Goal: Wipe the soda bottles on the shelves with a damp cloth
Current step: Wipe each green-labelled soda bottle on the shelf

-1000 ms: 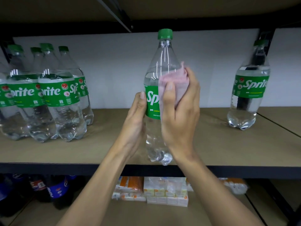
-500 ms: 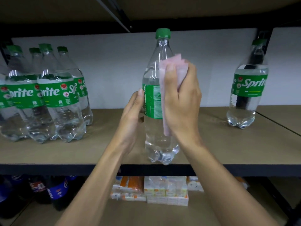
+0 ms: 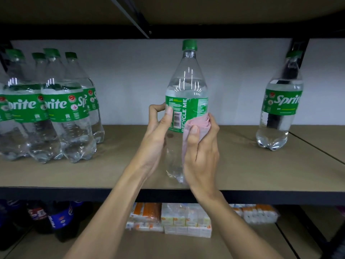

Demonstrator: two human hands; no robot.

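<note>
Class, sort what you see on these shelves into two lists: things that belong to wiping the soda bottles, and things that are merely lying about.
Belongs to the job:
held Sprite bottle
pink cloth
left hand
right hand
group of Sprite bottles
lone Sprite bottle
dark soda bottles, lower shelf

Merely lying about:
wrapped packs of small cartons
wooden shelf board

one wide-angle head view, facing forward and slightly down, close to the middle shelf (image 3: 242, 165)
</note>
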